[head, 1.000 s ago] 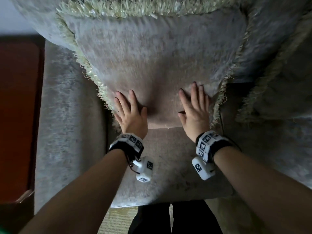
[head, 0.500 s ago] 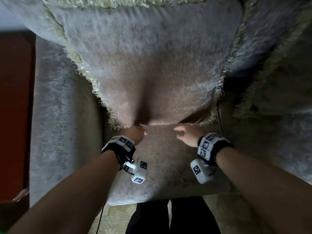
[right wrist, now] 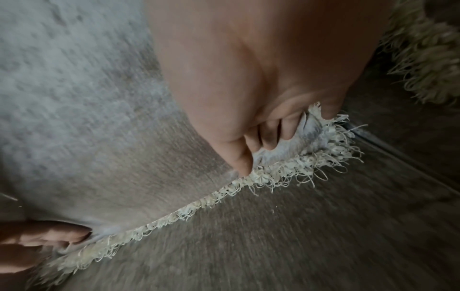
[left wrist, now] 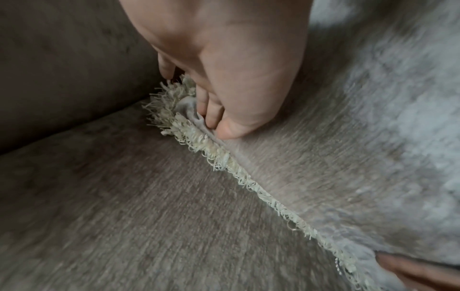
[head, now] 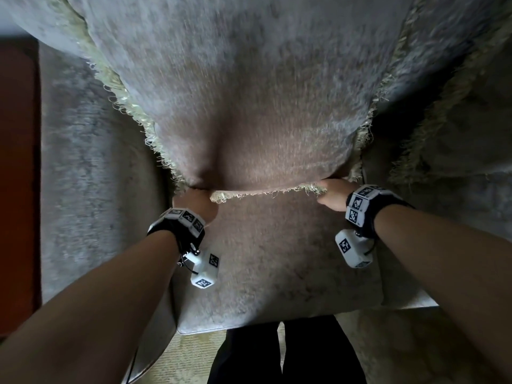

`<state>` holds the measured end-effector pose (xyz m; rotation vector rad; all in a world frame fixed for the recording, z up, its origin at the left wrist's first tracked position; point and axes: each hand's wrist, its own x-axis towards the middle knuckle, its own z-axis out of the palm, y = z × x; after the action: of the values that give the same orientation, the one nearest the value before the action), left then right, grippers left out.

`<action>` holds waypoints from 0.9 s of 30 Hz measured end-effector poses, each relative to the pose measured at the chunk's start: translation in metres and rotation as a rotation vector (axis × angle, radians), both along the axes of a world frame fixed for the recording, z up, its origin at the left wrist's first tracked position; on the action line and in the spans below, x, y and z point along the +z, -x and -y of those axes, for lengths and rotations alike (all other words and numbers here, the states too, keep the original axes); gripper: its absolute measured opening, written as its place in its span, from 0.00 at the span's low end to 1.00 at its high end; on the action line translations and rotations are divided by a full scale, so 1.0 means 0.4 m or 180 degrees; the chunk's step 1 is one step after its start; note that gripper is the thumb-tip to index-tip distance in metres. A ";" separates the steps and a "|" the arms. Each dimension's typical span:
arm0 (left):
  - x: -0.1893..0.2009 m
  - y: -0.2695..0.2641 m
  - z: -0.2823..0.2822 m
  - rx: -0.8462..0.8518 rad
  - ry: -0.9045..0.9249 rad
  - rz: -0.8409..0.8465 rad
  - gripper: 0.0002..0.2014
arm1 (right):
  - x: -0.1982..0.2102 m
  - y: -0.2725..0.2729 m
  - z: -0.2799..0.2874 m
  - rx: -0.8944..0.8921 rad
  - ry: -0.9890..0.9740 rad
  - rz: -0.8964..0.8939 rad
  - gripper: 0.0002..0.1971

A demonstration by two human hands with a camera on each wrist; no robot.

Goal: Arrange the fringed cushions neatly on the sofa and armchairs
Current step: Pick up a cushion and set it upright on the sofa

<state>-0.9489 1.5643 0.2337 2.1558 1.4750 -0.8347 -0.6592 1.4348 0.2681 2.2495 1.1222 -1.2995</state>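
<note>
1. So this is the tidy-up step on 1 fringed cushion (head: 249, 92): it's leaning against the backrest, its bottom edge down on the seat cushion (head: 277, 259) right in front of both hands.
2. Left hand (head: 195, 205) is pinching the cushion's lower left corner, thumb and fingers curled round the fabric just inside the cream fringe (left wrist: 224, 157). You can see it clearly in the left wrist view.
3. Right hand (head: 332, 194) does the same at the lower right corner, fingers bunched into the fabric next to the fringe.
4. There's a crease running up the middle of the cushion between the hands, so I'd say it isn't sitting flat yet.
5. Next move, my guess: pull the 2 corners apart and down a bit to take that crease out, then let go and square it against the backrest.
6. A 2nd fringed cushion (head: 457, 120) sits off to the right of the right hand, probably next in line.
</note>
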 end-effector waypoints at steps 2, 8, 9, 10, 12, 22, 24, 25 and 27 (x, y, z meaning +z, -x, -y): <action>0.009 0.006 -0.009 0.0263 0.0061 0.0030 0.23 | -0.006 0.004 0.007 -0.0059 -0.0038 0.0063 0.30; 0.034 0.023 -0.017 0.0292 0.0193 -0.0130 0.24 | 0.004 0.036 0.018 -0.0265 -0.0149 0.0300 0.22; 0.043 0.024 -0.018 0.0230 0.0184 -0.0194 0.23 | 0.012 0.037 0.019 -0.0267 -0.0154 0.0317 0.21; 0.055 0.027 -0.018 0.0186 0.0186 -0.0254 0.24 | 0.023 0.038 0.022 -0.0291 -0.0154 0.0325 0.21; 0.092 0.036 -0.016 0.0130 0.0186 -0.0328 0.26 | 0.054 0.045 0.026 -0.0368 -0.0202 0.0312 0.22; 0.374 0.048 -0.043 0.0360 0.0316 0.0224 0.27 | 0.380 0.166 -0.042 -0.0646 -0.0886 -0.0075 0.07; 0.461 0.060 -0.046 0.0465 0.0257 0.0435 0.27 | 0.450 0.191 -0.058 -0.0833 -0.1145 -0.0190 0.12; 0.495 0.060 -0.046 0.0524 0.0266 0.0500 0.27 | 0.481 0.198 -0.064 -0.0841 -0.1235 -0.0262 0.15; 0.569 0.061 -0.045 0.0621 0.0212 0.0665 0.26 | 0.559 0.221 -0.071 -0.0866 -0.1315 -0.0345 0.06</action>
<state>-0.9734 1.5825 0.4614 1.9469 1.4978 -0.5641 -0.7474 1.4631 0.4917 2.7404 1.2512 -1.4100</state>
